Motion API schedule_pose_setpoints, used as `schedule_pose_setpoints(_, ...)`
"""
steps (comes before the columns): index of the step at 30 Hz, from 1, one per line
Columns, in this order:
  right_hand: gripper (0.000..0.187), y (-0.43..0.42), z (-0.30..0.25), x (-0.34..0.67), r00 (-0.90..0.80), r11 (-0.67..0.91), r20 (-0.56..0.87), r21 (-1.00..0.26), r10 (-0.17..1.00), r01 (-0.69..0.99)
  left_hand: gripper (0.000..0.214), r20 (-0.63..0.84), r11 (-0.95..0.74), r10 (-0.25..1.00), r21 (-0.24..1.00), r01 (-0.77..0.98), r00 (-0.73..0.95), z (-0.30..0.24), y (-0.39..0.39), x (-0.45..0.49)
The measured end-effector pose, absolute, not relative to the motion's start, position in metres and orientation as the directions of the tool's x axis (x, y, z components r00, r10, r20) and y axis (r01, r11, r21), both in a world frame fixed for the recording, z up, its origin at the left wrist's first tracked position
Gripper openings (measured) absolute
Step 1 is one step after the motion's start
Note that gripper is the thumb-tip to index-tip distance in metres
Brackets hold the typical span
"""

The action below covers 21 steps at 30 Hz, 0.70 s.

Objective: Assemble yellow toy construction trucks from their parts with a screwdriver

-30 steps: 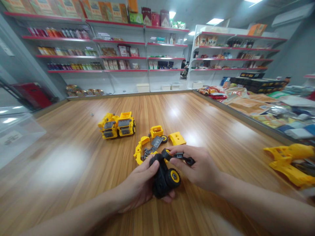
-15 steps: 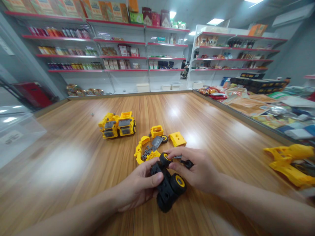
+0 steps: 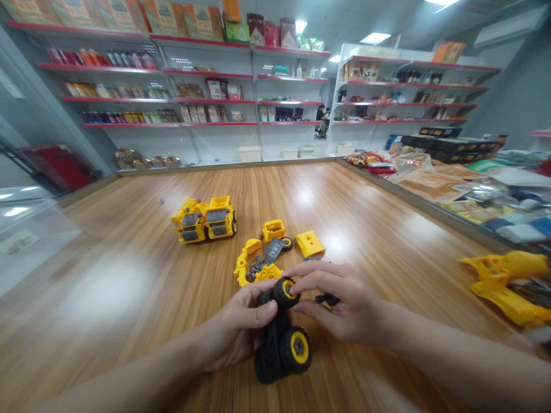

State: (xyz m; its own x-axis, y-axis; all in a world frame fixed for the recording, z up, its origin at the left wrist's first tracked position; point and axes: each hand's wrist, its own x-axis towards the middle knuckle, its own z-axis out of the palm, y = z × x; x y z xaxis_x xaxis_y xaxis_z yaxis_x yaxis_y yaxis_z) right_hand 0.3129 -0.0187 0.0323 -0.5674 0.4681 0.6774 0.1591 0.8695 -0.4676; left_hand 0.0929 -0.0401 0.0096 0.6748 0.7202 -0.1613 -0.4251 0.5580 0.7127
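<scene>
My left hand (image 3: 241, 324) is closed around a black toy truck chassis (image 3: 271, 338), which is tilted above the table. Two yellow-hubbed wheels face me: an upper wheel (image 3: 286, 292) and a lower wheel (image 3: 298, 348) with a grey screw head at its centre. The fingertips of my right hand (image 3: 340, 298) touch the upper wheel's hub. Tucked in its curled fingers is a small black piece with a thin shaft (image 3: 329, 299), partly hidden. Just beyond lie a curved yellow arm (image 3: 241, 268), a grey plate (image 3: 274, 248), a loose wheel (image 3: 287, 244) and dark screw-like bits (image 3: 257, 265).
Two yellow toy trucks (image 3: 204, 219) stand together at the left. A yellow box part (image 3: 273, 229) and a yellow cover (image 3: 310, 244) lie mid-table. At right is a yellow toy drill (image 3: 508, 281); a clear plastic bin (image 3: 34, 235) sits left. Packaged goods (image 3: 447, 183) line the right edge.
The chassis has turned in my left hand, so the wheel hubs face me more and its lower end has swung left. My right fingers have followed the upper wheel slightly downward.
</scene>
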Motion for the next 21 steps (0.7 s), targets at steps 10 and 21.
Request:
schedule_pose_setpoints(10, 0.018, -0.0213, 0.0285, 0.3112, -0.624, 0.911, 0.672, -0.370, 0.399, 0.183, 0.038, -0.202, 0.493, 0.771, 0.790, -0.365, 0.604, 0.0143, -0.0386, 0.0955)
schedule_pose_setpoints(21, 0.020, -0.0196, 0.0337, 0.3160, -0.614, 0.853, 0.593, -0.393, 0.521, 0.344, 0.030, -0.254, 0.478, 0.801, 0.817, -0.322, 0.542, 0.0163, -0.0394, 0.0932)
